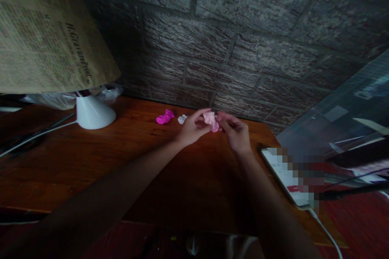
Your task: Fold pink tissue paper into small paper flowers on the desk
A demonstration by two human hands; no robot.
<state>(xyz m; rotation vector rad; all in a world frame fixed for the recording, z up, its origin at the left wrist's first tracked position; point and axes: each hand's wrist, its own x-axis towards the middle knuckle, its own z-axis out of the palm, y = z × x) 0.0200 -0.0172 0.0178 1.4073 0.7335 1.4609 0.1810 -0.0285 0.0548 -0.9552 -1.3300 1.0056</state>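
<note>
Between finger and thumb, my left hand [193, 128] holds a pale pink crumpled lump [209, 118] that looks like modelling clay. The fingers of my right hand [237, 132] are pinched at the lump's right edge; a small bit appears to be between them, though the tips are partly hidden. A deeper pink lump [215, 127] shows just below the pale one, and I cannot tell whether it is held or lies on the table. Left of my hands, a white lump [182, 119] and a bright magenta lump [165, 117] rest on the wooden table [136, 162].
A lamp [95, 111] with a newspaper-print shade stands at the left, its white cord trailing off. Clear plastic bags [54, 100] lie behind it. A brick-patterned wall [188, 48] rises along the back. At the right edge lies a phone or tablet [282, 176] with a white cable.
</note>
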